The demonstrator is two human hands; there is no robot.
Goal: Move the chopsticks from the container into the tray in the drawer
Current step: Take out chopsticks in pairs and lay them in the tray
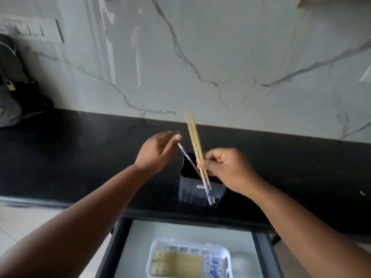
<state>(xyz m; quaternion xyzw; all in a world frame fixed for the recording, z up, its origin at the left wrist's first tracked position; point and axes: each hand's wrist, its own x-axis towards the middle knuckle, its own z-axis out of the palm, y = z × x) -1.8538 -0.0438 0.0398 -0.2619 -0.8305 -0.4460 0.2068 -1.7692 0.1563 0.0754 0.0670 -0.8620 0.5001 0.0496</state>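
At about 9 o'clock a dark bag sits at the far left end of the long black desk, by the white marble wall. Near the middle, the left hand is up over the desk. Its fingers pinch the blue-and-white top of one thin chopstick. That stick slants down into the tall black square container, which stands on the desk. Just to the right, at about 3 o'clock from the container's open top, the right hand has its fingers closed around a bunch of pale wooden chopsticks. The plain wood ends point up toward 12 o'clock, a bit blurred. The blue-and-white ends hang down in front of the container. Down at 6 o'clock an open dark drawer with a pale floor holds a white plastic tray. More wooden chopsticks with blue-and-white ends lie flat in the tray, side by side.
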